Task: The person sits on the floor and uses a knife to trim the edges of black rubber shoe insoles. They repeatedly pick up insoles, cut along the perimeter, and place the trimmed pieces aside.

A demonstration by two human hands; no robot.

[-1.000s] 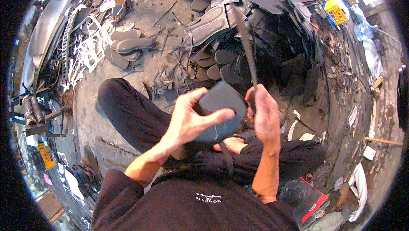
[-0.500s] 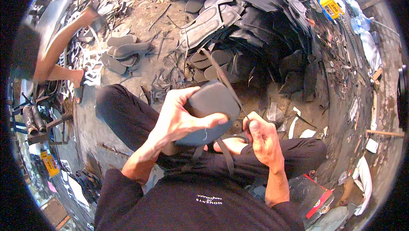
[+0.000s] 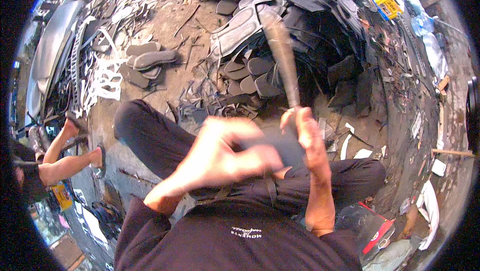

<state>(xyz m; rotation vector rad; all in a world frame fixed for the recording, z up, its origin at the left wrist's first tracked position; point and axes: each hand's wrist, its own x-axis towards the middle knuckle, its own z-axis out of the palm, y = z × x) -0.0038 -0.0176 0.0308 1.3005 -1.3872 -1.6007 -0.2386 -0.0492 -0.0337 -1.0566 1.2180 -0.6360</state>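
Observation:
Over my lap, my left hand (image 3: 227, 153) is closed round a dark grey, rounded shoe sole (image 3: 280, 143), smeared by motion. Much of the sole is hidden behind my fingers. Its right end lies close beside my right hand (image 3: 311, 138); I cannot tell whether they touch. A long-bladed knife (image 3: 281, 46) is gripped in my right hand, its blurred blade pointing up and away from me. Beyond the blade lie several cut grey soles (image 3: 261, 68) against a pile of dark sheet scraps (image 3: 320, 36).
A small stack of soles (image 3: 150, 61) lies on the floor at the far left, near white cut-out offcuts (image 3: 105, 83). Another person's bare legs (image 3: 70, 163) show at the left rim. A yellow box (image 3: 388, 2) stands at the far right, by a plastic bottle (image 3: 422, 27).
The knife has swung upright, away from the sole's edge. The sole has dropped and turned between my hands. At the left, the other person's legs have moved nearer.

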